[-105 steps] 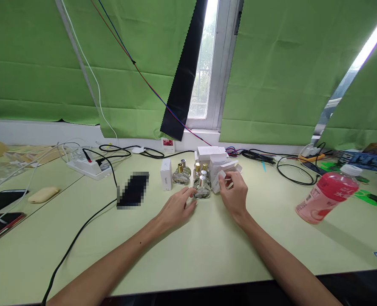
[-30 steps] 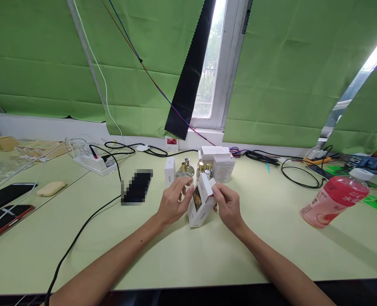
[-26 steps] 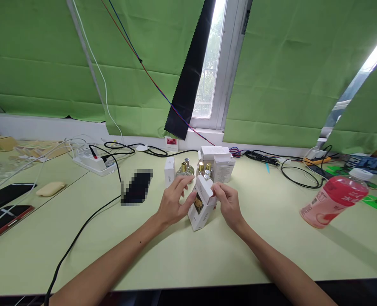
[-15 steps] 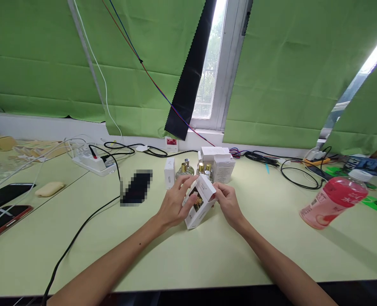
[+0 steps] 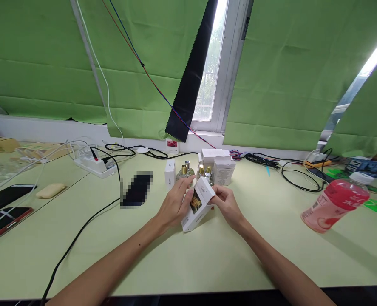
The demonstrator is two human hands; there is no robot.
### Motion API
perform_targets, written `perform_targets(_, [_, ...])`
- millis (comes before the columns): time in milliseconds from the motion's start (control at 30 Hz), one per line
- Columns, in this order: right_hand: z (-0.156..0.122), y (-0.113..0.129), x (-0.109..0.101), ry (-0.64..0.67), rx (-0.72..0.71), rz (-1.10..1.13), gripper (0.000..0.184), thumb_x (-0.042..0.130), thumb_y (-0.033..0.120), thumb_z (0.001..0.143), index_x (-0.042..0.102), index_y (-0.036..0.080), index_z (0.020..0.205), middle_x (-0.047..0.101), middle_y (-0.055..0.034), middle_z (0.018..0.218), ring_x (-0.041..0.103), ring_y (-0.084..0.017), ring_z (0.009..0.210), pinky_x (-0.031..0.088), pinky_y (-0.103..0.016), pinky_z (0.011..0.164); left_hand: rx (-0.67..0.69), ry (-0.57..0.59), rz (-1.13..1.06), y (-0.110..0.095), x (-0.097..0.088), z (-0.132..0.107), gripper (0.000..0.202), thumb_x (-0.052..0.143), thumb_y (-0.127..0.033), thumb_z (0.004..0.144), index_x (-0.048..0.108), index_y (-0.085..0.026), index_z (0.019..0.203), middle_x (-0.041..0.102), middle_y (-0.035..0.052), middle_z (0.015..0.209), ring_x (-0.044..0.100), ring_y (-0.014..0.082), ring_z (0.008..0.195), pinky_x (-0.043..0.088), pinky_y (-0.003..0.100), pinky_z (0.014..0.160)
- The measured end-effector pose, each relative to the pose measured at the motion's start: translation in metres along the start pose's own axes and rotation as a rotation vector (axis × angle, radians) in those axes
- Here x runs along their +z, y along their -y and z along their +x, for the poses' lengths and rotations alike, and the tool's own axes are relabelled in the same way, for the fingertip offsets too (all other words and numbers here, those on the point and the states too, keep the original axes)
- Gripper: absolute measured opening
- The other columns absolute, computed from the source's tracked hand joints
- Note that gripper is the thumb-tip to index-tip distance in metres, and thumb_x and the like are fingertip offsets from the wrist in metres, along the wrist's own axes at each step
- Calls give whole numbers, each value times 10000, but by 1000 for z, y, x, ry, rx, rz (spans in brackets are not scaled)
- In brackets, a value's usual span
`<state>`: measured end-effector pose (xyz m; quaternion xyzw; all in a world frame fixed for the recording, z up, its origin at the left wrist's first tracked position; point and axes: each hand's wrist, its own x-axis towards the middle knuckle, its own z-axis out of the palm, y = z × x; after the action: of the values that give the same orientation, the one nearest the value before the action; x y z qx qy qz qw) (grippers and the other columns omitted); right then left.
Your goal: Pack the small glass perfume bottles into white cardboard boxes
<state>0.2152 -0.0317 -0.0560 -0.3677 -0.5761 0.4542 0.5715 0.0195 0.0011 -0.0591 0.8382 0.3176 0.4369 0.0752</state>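
My left hand (image 5: pixel 174 205) and right hand (image 5: pixel 229 205) grip the white box (image 5: pixel 197 205), now tipped from upright toward the counter (image 5: pixel 207 259), flap seemingly closed.

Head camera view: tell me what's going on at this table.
A person holds a small white box with a flower picture between both hands, tilted low over the green table. The left hand grips its side; the right hand pinches its top end. Just behind stand several glass perfume bottles and a stack of white cartons. A pink drink bottle sits off to the right.
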Motion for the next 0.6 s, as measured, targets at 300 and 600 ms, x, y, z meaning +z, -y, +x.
perform_targets(300, [0, -1, 0, 39, 52, 32, 194, 681, 301, 721, 540, 187, 650, 540, 33, 638, 474, -116, 589, 389, -228, 525, -14, 60, -8, -1, -1, 0, 411, 336, -371, 1061, 404, -233, 1443, 607, 100, 1267, 625, 186, 941, 543, 313, 789])
perform_targets(600, [2, 4, 1, 59, 61, 56, 119, 715, 264, 710, 657, 184, 777, 634, 1, 778, 589, -161, 762, 513, -263, 705, -96, 73, -7, -4, -5, 0, 419, 300, -380, 1065, 412, -240, 1444, 588, 95, 1315, 634, 196, 984, 532, 314, 811])
